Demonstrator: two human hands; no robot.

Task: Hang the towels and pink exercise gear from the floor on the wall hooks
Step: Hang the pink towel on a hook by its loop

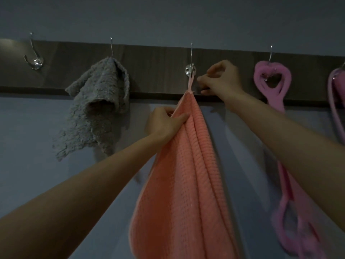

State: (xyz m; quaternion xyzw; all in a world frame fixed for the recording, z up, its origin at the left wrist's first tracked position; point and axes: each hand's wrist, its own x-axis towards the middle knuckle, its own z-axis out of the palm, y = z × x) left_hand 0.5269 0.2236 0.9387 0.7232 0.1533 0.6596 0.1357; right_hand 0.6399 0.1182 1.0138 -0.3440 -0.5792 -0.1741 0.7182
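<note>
Arms both raised. Left hand (166,124) fingers pinch peach towel (186,165) under its loop; right hand (222,81) fingers curled beside hook (190,69), I cannot confirm grip.

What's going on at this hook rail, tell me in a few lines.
A person is hanging a salmon towel on the middle hook. Its loop is already over the hook. The left hand grips the towel's gathered top, and the right hand is beside the hook with fingers curled; whether it pinches the loop is unclear. A grey towel hangs one hook to the left, pink exercise gear one hook to the right. The far-left hook holds nothing.
</note>
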